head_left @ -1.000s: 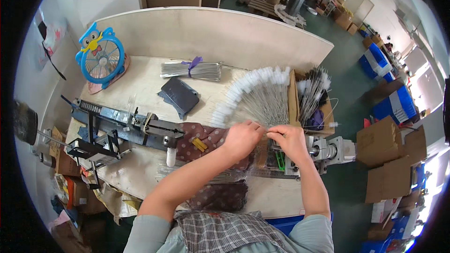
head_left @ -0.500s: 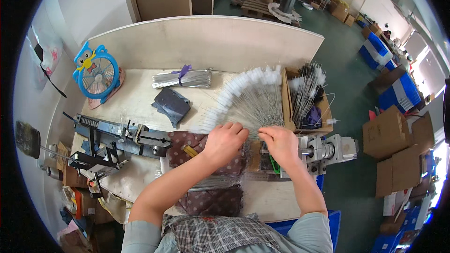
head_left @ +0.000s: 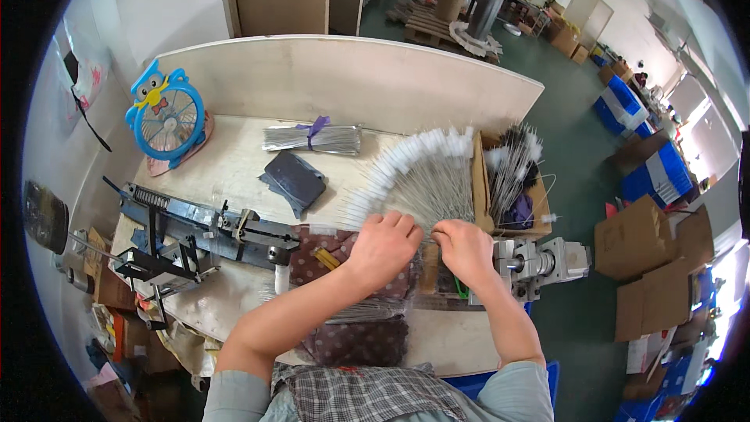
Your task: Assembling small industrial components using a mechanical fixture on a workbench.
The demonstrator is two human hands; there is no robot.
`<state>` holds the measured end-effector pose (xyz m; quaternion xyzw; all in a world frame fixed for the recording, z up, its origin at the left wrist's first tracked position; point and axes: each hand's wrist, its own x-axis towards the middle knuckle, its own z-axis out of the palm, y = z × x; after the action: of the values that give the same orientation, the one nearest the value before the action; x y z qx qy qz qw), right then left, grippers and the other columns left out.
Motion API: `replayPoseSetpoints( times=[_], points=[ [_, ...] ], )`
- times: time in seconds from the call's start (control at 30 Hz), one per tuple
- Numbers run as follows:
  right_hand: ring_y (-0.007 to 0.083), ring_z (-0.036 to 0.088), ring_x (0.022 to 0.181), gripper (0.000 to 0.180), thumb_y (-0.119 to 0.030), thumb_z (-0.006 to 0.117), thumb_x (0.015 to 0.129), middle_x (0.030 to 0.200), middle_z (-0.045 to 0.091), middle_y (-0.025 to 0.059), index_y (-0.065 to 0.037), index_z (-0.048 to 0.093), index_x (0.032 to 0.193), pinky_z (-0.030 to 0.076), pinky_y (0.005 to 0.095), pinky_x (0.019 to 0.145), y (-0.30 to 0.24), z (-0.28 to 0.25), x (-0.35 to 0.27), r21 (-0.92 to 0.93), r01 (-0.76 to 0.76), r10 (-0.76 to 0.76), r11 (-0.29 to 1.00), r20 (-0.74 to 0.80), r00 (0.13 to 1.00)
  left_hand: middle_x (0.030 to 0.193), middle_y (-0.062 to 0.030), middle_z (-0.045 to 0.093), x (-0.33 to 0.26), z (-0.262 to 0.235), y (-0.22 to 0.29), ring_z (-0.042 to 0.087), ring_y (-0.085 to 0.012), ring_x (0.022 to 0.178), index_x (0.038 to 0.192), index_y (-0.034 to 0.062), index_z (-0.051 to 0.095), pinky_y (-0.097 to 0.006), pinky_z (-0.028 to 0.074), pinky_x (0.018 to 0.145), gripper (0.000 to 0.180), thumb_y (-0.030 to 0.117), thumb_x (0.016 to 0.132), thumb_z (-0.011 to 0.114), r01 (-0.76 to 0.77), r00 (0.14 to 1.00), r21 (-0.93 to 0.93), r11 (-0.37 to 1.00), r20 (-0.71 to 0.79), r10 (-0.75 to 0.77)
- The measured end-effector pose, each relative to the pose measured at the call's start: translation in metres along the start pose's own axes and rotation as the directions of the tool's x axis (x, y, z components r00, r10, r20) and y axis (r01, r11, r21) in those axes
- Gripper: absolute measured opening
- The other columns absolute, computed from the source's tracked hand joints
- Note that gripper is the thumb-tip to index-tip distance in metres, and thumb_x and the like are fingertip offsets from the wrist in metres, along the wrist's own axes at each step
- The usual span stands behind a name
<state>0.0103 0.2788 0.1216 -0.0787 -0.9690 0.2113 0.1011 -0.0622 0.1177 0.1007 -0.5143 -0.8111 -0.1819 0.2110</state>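
Note:
My left hand (head_left: 385, 244) is closed, knuckles up, over the near end of a spread of thin wire brushes (head_left: 430, 180) with white bristle tips. Just right of it my right hand (head_left: 462, 248) is closed too, thumb and forefinger pinched together and pointing at the left hand. A small gap parts the two hands. Whatever sits in their fingers is too fine or too hidden to make out. Beneath my left forearm lies a brown dotted cloth (head_left: 351, 344) with a yellow piece (head_left: 326, 258) and a bundle of thin wires (head_left: 367, 311) on it.
A grey metal machine (head_left: 543, 262) stands beside my right wrist; a black lever fixture (head_left: 234, 228) is at left. Behind the hands are a cardboard box (head_left: 480, 187) of brushes, a purple-tied wire bundle (head_left: 336, 141), a dark pad (head_left: 297, 178) and a blue toy-shaped fan (head_left: 166, 126).
The whole view has shifted and turned slightly. Both hands stay closed and near each other by the wire ends, with little movement over the table.

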Motion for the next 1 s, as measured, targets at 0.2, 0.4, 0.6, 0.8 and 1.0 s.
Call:
replayPoseSetpoints(
  times=[0.2,0.4,0.6,0.8,1.0],
  points=[
    [0.0301,0.062,0.079,0.008,-0.015,0.061,0.079,0.08,0.064,0.0096,-0.008,0.065,0.082,0.048,0.042,0.067,0.002,0.01,0.002,-0.168,0.03,-0.042,0.985,-0.069,0.997,0.085,-0.0037,0.054,0.003,0.004,0.002,0.054,-0.0213,0.083,0.088,0.0079,0.058,-0.034,0.043,0.068,0.019,0.014,0.07,0.058,0.014,0.994,0.029,0.999,0.11,-0.017],
    [0.0303,0.062,0.079,0.011,-0.017,0.063,0.079,0.081,0.065,0.0094,-0.009,0.067,0.087,0.048,0.0403,0.066,0.016,0.004,-0.002,-0.07,0.02,-0.03,0.997,-0.148,0.988,0.085,-0.0046,0.055,0.011,0.006,0.001,0.055,-0.0208,0.085,0.084,0.0072,0.059,-0.033,0.043,0.07,0.016,0.013,0.07,0.059,0.007,0.994,0.007,1.0,0.109,-0.008],
    [0.0296,0.063,0.08,0.014,-0.021,0.066,0.078,0.082,0.066,0.0104,-0.012,0.07,0.088,0.048,0.0386,0.067,0.021,0.002,-0.011,0.142,0.046,-0.041,0.989,-0.044,0.998,0.091,-0.005,0.055,0.017,0.064,-0.009,0.053,-0.0226,0.09,0.099,0.0089,0.057,-0.036,0.042,0.073,0.029,0.015,0.07,0.06,-0.054,0.979,-0.013,0.998,0.195,0.055],
    [0.0243,0.058,0.068,0.014,-0.027,0.068,0.074,0.069,0.064,0.0035,-0.015,0.073,0.08,0.048,0.0358,0.062,0.015,-0.017,-0.008,0.152,0.268,-0.285,0.952,0.105,0.953,0.103,-0.01,0.063,-0.043,0.012,0.01,0.061,-0.0245,0.092,0.107,0.005,0.063,-0.036,0.047,0.078,0.031,0.02,0.08,0.065,0.067,0.998,-0.392,0.917,0.01,-0.069],
    [0.021,0.058,0.073,0.012,-0.024,0.071,0.071,0.069,0.065,0.0021,-0.012,0.072,0.074,0.047,0.0332,0.063,-0.073,0.025,0.035,0.312,0.558,-0.61,0.769,0.096,0.787,0.08,-0.0049,0.063,-0.147,-0.018,0.013,0.057,-0.0146,0.072,0.094,0.0005,0.065,-0.029,0.048,0.066,0.029,0.026,0.094,0.053,0.555,0.449,-0.753,-0.354,0.629,-0.635]
  ],
)
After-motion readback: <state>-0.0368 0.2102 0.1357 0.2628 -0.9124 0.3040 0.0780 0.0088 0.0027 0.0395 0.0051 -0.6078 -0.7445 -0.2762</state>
